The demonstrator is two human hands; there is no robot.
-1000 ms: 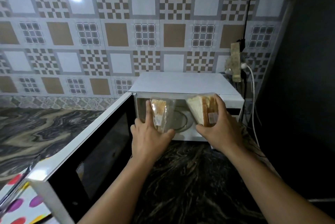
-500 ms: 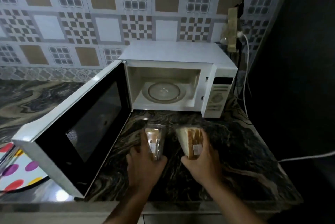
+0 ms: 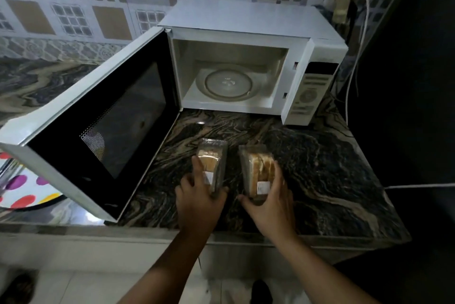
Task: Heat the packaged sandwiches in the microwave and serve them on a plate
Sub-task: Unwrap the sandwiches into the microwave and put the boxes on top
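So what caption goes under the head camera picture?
Left hand and right hand each hold a packaged sandwich on the counter before the open microwave.

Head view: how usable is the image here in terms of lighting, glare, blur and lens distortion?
Head view: dim overall; the right side falls into near-black. The microwave cavity is lit well enough to show the turntable. A small glare spot sits on the counter edge. Wide-angle bending bows the open door. Both packaged sandwiches read slightly soft; their labels are illegible.

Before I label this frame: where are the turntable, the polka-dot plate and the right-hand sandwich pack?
turntable [image 3: 229,84]: head view, glass centre.
polka-dot plate [image 3: 27,192]: head view, visible rim portion.
right-hand sandwich pack [image 3: 258,168]: head view, bread face.
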